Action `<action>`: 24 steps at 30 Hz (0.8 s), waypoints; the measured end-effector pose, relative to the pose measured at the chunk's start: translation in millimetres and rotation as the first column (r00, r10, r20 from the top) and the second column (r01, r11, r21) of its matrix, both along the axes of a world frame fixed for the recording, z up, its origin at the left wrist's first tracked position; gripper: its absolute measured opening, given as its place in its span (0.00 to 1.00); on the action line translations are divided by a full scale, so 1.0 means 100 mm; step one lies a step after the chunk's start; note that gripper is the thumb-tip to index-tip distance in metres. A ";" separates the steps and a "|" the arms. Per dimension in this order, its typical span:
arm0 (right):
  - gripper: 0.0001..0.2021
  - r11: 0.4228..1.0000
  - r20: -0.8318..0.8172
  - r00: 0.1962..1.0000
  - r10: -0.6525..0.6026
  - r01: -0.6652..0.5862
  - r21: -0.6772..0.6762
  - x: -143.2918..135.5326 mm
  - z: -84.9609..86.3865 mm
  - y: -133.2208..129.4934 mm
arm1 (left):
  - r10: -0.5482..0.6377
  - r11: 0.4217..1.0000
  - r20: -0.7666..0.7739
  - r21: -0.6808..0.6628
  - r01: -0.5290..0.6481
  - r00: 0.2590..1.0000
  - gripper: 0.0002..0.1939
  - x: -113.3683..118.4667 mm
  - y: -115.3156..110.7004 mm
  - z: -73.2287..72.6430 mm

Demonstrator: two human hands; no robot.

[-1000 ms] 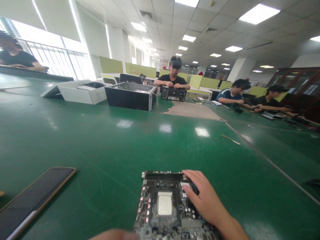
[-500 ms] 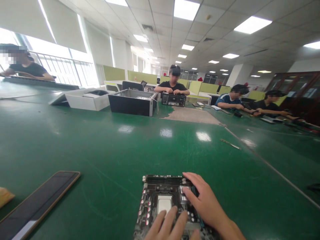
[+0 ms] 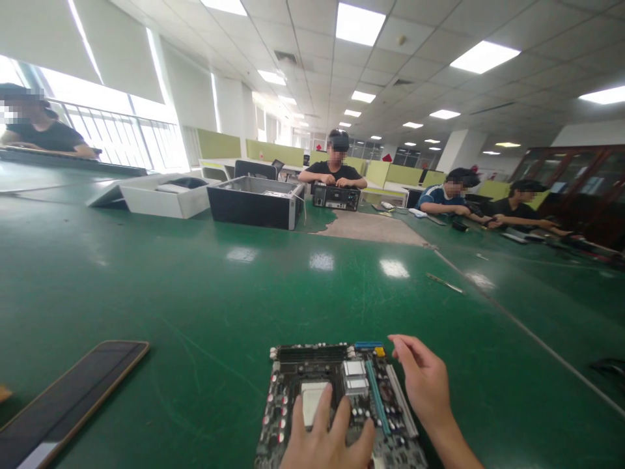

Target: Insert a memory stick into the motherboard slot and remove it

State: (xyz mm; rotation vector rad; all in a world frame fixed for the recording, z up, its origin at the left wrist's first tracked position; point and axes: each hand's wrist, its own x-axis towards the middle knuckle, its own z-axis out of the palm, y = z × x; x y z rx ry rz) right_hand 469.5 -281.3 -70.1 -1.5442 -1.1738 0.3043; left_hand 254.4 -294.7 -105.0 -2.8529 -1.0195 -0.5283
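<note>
Low in the frame, the left hand (image 3: 325, 443) spread over a circuit board (image 3: 359, 398)

From my distant seat I saw the board lying at bottom centre on the green desk (image 3: 205, 286), its pale chip (image 3: 312, 396) partly hidden behind the left fingers, which were open and fanned. Just beside the board's upper right edge, the right hand (image 3: 424, 381) had its fingers curled; I could not tell whether they gripped anything. A phone (image 3: 81, 397) lay at lower left.
</note>
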 end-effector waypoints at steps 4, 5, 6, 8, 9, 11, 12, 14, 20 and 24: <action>0.17 0.999 -0.009 1.000 0.025 -0.026 -0.024 0.02 -0.05 0.01 | 0.118 0.965 -0.125 -0.221 -0.144 0.985 0.24 -0.52 0.69 0.47; 0.16 0.999 -0.009 1.000 0.025 -0.025 -0.031 0.02 -0.05 0.01 | 0.161 0.952 -0.131 -0.240 -0.189 0.978 0.24 -0.73 0.93 0.55; 0.16 0.999 -0.010 1.000 0.026 -0.027 -0.037 0.02 -0.05 0.01 | 0.185 0.942 -0.133 -0.257 -0.214 0.974 0.24 -0.94 1.18 0.61; 0.16 0.998 -0.011 0.999 0.046 -0.046 -0.047 0.01 -0.05 0.01 | 0.259 0.913 -0.134 -0.291 -0.288 0.957 0.25 -1.35 1.62 0.65; 0.16 0.997 -0.011 0.998 0.060 -0.060 -0.052 0.00 -0.05 0.01 | 0.298 0.893 -0.133 -0.311 -0.325 0.945 0.26 -1.52 1.79 0.64; 0.17 0.995 -0.009 0.997 0.080 -0.080 -0.062 -0.02 -0.05 0.01 | 0.310 0.876 -0.118 -0.350 -0.332 0.943 0.27 -1.77 2.01 0.60; 0.16 0.994 -0.005 0.997 0.083 -0.083 -0.067 -0.03 -0.05 0.01 | 0.294 0.873 -0.116 -0.371 -0.316 0.949 0.28 -1.84 2.06 0.58; 0.16 0.994 0.002 0.997 0.083 -0.082 -0.066 -0.04 -0.06 0.01 | 0.265 0.867 -0.103 -0.410 -0.283 0.959 0.30 -1.91 2.12 0.56; 0.17 0.993 0.011 0.995 0.101 -0.100 -0.057 -0.01 -0.08 0.03 | 0.309 0.829 -0.077 -0.467 -0.309 0.948 0.36 -2.03 2.26 0.61; 0.17 0.994 0.019 0.995 0.098 -0.098 -0.042 -0.02 -0.08 0.05 | 0.305 0.800 -0.083 -0.519 -0.303 0.949 0.33 -2.11 2.38 0.74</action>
